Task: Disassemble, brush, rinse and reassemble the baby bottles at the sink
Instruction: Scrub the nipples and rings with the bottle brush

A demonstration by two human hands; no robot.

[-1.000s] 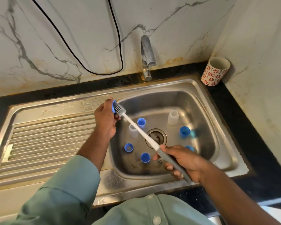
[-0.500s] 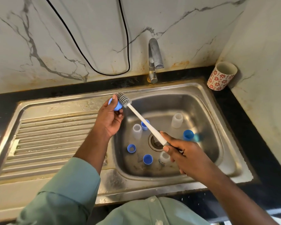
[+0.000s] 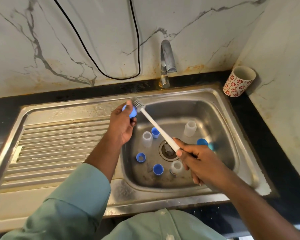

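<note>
My left hand [image 3: 120, 126] pinches a small blue bottle cap [image 3: 131, 112] above the left rim of the steel sink [image 3: 220, 104]. My right hand [image 3: 200, 164] grips the handle of a white bottle brush [image 3: 157, 127], and its grey bristle head [image 3: 139, 104] presses against the cap. In the basin lie several loose parts: small clear bottles [image 3: 147, 139] [image 3: 190, 128] [image 3: 176, 167], blue caps [image 3: 155, 132] [image 3: 158, 169] [image 3: 202, 142] and a blue ring [image 3: 140, 157], spread around the drain [image 3: 168, 150].
A metal tap [image 3: 166, 63] stands behind the basin with no water running. The ribbed draining board [image 3: 59, 144] lies to the left. A red-flowered cup [image 3: 238, 81] sits in the back right corner. A black cable [image 3: 111, 49] hangs on the marble wall.
The brush head has slid up along the blue cap in my left hand. My right hand has shifted up the handle, uncovering the clear bottle near the drain.
</note>
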